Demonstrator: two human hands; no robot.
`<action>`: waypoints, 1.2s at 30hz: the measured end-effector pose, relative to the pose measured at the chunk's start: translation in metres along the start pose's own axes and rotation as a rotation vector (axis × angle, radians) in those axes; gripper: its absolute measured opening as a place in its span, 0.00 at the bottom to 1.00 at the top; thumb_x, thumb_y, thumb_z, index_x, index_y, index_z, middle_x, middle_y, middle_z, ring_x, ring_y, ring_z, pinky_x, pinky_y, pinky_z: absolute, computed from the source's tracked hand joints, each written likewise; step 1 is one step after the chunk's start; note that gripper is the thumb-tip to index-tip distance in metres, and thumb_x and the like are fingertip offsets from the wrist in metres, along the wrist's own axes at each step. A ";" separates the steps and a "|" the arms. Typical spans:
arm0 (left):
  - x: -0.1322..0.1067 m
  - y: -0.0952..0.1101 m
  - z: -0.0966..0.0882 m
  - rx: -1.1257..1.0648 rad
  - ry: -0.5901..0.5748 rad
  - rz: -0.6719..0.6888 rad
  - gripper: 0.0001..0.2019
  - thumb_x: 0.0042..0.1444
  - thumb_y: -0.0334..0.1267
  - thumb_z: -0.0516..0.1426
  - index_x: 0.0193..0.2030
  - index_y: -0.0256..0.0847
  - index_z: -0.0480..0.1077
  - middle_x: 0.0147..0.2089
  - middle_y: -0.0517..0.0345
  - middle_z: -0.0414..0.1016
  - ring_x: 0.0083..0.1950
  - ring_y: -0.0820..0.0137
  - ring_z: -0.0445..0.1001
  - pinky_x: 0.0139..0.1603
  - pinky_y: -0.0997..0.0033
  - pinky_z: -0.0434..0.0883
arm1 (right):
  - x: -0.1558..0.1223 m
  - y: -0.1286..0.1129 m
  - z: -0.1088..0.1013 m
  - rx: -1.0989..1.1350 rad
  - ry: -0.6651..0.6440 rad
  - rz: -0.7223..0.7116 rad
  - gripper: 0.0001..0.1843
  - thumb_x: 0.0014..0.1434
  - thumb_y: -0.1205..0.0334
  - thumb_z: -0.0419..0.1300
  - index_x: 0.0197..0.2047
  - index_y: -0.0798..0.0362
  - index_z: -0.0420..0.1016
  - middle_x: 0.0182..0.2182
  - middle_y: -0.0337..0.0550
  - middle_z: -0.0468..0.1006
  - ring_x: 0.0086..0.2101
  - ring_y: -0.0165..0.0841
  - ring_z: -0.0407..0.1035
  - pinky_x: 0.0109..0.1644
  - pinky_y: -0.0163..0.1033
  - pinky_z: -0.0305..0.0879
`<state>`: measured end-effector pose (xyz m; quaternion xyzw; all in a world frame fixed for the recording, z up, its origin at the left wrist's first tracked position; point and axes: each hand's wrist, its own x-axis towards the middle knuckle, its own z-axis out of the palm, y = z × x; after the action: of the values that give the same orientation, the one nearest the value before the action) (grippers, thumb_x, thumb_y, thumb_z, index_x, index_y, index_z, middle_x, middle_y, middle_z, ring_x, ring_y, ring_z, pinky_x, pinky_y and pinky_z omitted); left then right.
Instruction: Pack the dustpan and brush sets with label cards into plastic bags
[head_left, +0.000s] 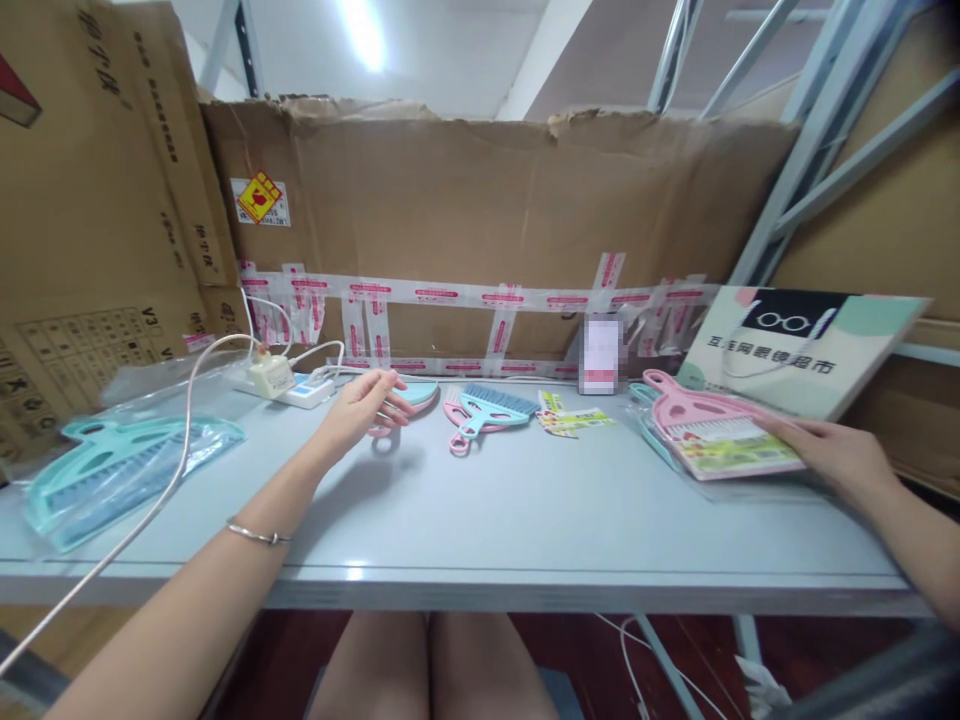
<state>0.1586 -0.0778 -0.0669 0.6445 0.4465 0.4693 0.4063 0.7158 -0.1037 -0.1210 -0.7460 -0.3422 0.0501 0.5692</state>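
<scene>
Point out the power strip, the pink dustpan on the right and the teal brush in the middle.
power strip (304, 393): head view, on its white body.
pink dustpan (694, 405): head view, on the pan's flat pink face.
teal brush (499, 400): head view, on its bristle head.

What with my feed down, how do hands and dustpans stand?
Left hand open, at small teal plastic dustpan. Right hand open, resting on pink plastic dustpan set. Nothing blocking either.

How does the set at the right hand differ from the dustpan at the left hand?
The set at the right hand is pink; the dustpan at the left hand is teal. The set carries a white brush and printed card; the dustpan shows neither. Both lie flat.
</scene>
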 end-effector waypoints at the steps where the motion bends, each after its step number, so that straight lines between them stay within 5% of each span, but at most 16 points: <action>1: 0.000 0.000 0.000 0.002 0.004 0.009 0.24 0.51 0.60 0.53 0.36 0.38 0.65 0.30 0.53 0.77 0.27 0.68 0.76 0.24 0.75 0.66 | 0.002 0.002 0.002 -0.142 -0.007 0.005 0.12 0.35 0.63 0.72 0.12 0.52 0.72 0.17 0.45 0.67 0.23 0.32 0.61 0.34 0.47 0.55; 7: 0.007 -0.006 -0.008 0.052 0.182 0.159 0.19 0.56 0.53 0.48 0.36 0.38 0.64 0.29 0.55 0.73 0.27 0.70 0.73 0.26 0.73 0.67 | 0.007 0.014 0.015 -0.613 0.048 -0.301 0.10 0.45 0.59 0.67 0.32 0.53 0.79 0.39 0.63 0.71 0.42 0.43 0.65 0.41 0.46 0.58; 10: 0.011 -0.012 -0.013 0.327 0.389 0.265 0.16 0.58 0.48 0.45 0.37 0.39 0.66 0.32 0.54 0.72 0.32 0.68 0.71 0.29 0.72 0.68 | 0.006 0.020 0.020 -0.779 0.075 -0.365 0.19 0.51 0.51 0.61 0.43 0.55 0.77 0.46 0.67 0.68 0.45 0.51 0.63 0.40 0.50 0.58; 12: 0.013 -0.017 -0.014 0.602 0.382 0.321 0.14 0.56 0.46 0.47 0.38 0.38 0.67 0.38 0.51 0.73 0.40 0.64 0.71 0.37 0.67 0.68 | 0.006 0.019 0.024 -0.832 0.097 -0.392 0.24 0.52 0.50 0.58 0.47 0.56 0.74 0.46 0.66 0.68 0.46 0.55 0.62 0.40 0.53 0.58; 15: 0.013 -0.025 -0.014 0.942 0.176 0.285 0.15 0.52 0.48 0.52 0.36 0.38 0.69 0.42 0.48 0.73 0.45 0.58 0.69 0.45 0.61 0.65 | 0.007 0.006 0.033 -0.740 0.248 -0.396 0.22 0.50 0.54 0.59 0.47 0.56 0.74 0.45 0.64 0.69 0.47 0.56 0.62 0.42 0.55 0.58; 18: 0.012 -0.028 -0.014 1.038 0.068 0.176 0.11 0.52 0.44 0.52 0.29 0.39 0.68 0.35 0.50 0.74 0.40 0.59 0.70 0.41 0.62 0.65 | 0.008 -0.020 0.046 -0.548 0.417 -0.438 0.18 0.47 0.63 0.60 0.43 0.56 0.75 0.43 0.62 0.70 0.48 0.53 0.62 0.47 0.55 0.57; 21: 0.014 -0.028 -0.016 1.028 0.190 0.171 0.08 0.51 0.39 0.51 0.25 0.40 0.64 0.31 0.52 0.73 0.37 0.60 0.70 0.38 0.64 0.64 | 0.000 -0.056 0.062 -0.353 0.471 -0.605 0.16 0.45 0.68 0.58 0.40 0.57 0.75 0.41 0.61 0.71 0.47 0.48 0.64 0.52 0.52 0.55; 25: 0.019 -0.025 -0.026 0.967 0.517 0.386 0.06 0.52 0.34 0.51 0.25 0.41 0.58 0.29 0.53 0.68 0.36 0.62 0.68 0.37 0.64 0.64 | -0.033 -0.108 0.089 -0.076 0.429 -0.847 0.12 0.48 0.68 0.54 0.37 0.56 0.72 0.37 0.56 0.72 0.44 0.42 0.64 0.53 0.48 0.55; 29: 0.021 -0.018 -0.041 0.813 0.696 0.685 0.06 0.52 0.31 0.52 0.27 0.41 0.58 0.29 0.55 0.65 0.35 0.64 0.68 0.37 0.64 0.66 | -0.084 -0.152 0.126 0.285 0.233 -0.856 0.10 0.52 0.64 0.52 0.36 0.55 0.71 0.38 0.54 0.70 0.44 0.39 0.63 0.52 0.46 0.57; 32: 0.018 -0.008 -0.045 0.632 0.665 0.882 0.04 0.55 0.31 0.52 0.30 0.40 0.60 0.32 0.56 0.66 0.42 0.65 0.71 0.42 0.63 0.69 | -0.122 -0.178 0.159 0.437 -0.006 -0.717 0.11 0.53 0.59 0.53 0.39 0.53 0.68 0.40 0.49 0.70 0.40 0.35 0.66 0.46 0.44 0.63; 36: 0.012 0.003 -0.036 0.501 0.468 1.027 0.03 0.58 0.31 0.52 0.33 0.40 0.63 0.39 0.56 0.69 0.52 0.66 0.70 0.53 0.59 0.68 | -0.162 -0.198 0.187 0.715 -0.723 -0.099 0.20 0.56 0.44 0.51 0.40 0.51 0.64 0.40 0.49 0.73 0.37 0.35 0.70 0.39 0.40 0.68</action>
<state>0.1257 -0.0635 -0.0532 0.7329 0.2529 0.6148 -0.1443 0.4161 -0.0198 -0.0624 -0.4223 -0.5135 0.3919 0.6360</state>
